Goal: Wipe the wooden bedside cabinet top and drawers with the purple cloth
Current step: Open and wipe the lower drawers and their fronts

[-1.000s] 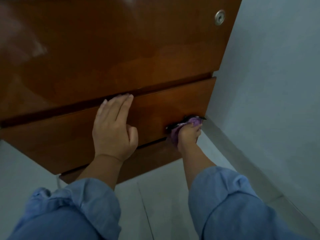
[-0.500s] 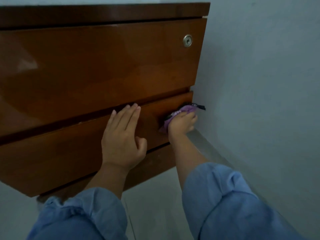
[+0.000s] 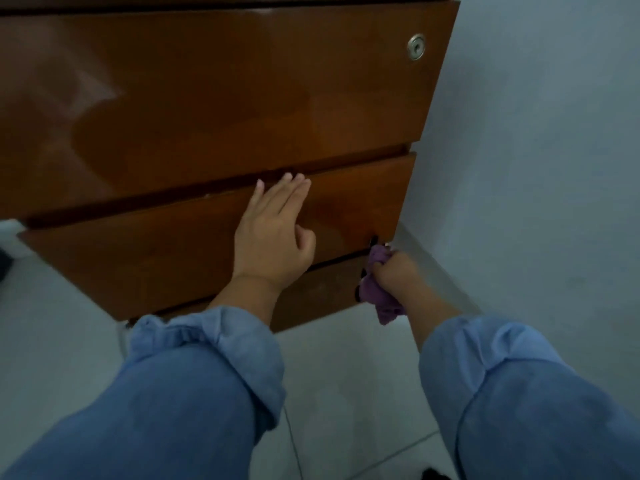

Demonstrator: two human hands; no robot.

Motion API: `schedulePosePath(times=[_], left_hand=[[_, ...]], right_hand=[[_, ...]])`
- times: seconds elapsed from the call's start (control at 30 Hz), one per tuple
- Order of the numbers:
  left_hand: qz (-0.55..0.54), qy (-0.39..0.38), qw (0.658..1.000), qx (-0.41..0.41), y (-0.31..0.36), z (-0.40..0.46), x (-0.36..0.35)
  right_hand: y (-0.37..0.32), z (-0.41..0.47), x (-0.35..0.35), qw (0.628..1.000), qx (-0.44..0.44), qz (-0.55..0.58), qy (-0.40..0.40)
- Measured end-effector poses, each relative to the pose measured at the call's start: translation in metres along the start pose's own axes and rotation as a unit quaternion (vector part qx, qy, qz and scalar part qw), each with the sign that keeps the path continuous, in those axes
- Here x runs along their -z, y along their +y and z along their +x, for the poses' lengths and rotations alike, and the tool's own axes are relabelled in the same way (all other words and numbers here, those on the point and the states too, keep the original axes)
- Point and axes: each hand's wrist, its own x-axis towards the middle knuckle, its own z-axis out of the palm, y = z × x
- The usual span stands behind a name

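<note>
The glossy wooden bedside cabinet [image 3: 214, 98] fills the upper left, seen from the front. Its tall top drawer carries a round metal lock [image 3: 416, 46]. Below it is the middle drawer [image 3: 138, 251], and a low bottom panel [image 3: 322, 292] sits just above the floor. My left hand [image 3: 273, 237] lies flat and open on the middle drawer front, fingers reaching its top edge. My right hand [image 3: 394, 275] is bunched around the purple cloth [image 3: 379, 296] and presses it against the right end of the bottom panel, near the cabinet's lower right corner.
A pale wall [image 3: 536, 150] stands close to the cabinet's right side, with a skirting strip [image 3: 433, 271] running along its foot. Light floor tiles [image 3: 346, 375] lie under my blue-sleeved arms. A dark object shows at the far left edge [image 3: 5, 265].
My right hand with the cloth has dropped from the right end of the middle drawer to the bottom panel. My left hand stays flat on the middle drawer. The view has tilted down.
</note>
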Motion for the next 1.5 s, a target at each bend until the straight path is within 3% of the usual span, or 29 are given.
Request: schedulePosePath(times=[0.1,0.2,0.37,0.57,0.67,0.93,1.1,1.3,1.5], left_hand=[[0.011,-0.027,0.999,0.029,-0.005,-0.04,0.006],[-0.007,-0.069,0.993,0.1,-0.018,-0.081,0.004],[0.0,-0.165,0.959,0.229,-0.051,-0.121,-0.008],[0.05,-0.194,0.923,0.327,-0.086,-0.146,-0.022],[0.058,-0.167,0.92,0.35,-0.1,-0.158,-0.023],[0.078,-0.103,0.916,0.379,-0.122,-0.166,-0.031],[0.056,-0.022,0.886,0.46,-0.119,-0.157,-0.037],[0.088,0.007,0.866,0.492,-0.124,-0.149,-0.045],[0.124,-0.001,0.872,0.474,-0.129,-0.147,-0.046]], right_hand=[[0.005,-0.018,-0.006,0.998,0.065,-0.023,0.001],[0.001,-0.026,-0.013,0.998,0.066,0.016,-0.02],[-0.007,-0.02,-0.022,0.996,0.092,-0.003,-0.002],[-0.002,0.0,-0.041,0.99,0.108,-0.07,0.054],[0.005,0.007,-0.046,0.991,0.096,-0.087,0.045],[0.019,0.02,-0.041,0.972,0.163,-0.166,0.04],[0.017,0.018,-0.039,0.972,0.162,-0.167,0.043],[0.016,0.012,-0.035,0.967,0.16,-0.192,0.038],[0.011,0.008,-0.033,0.963,0.157,-0.214,0.05]])
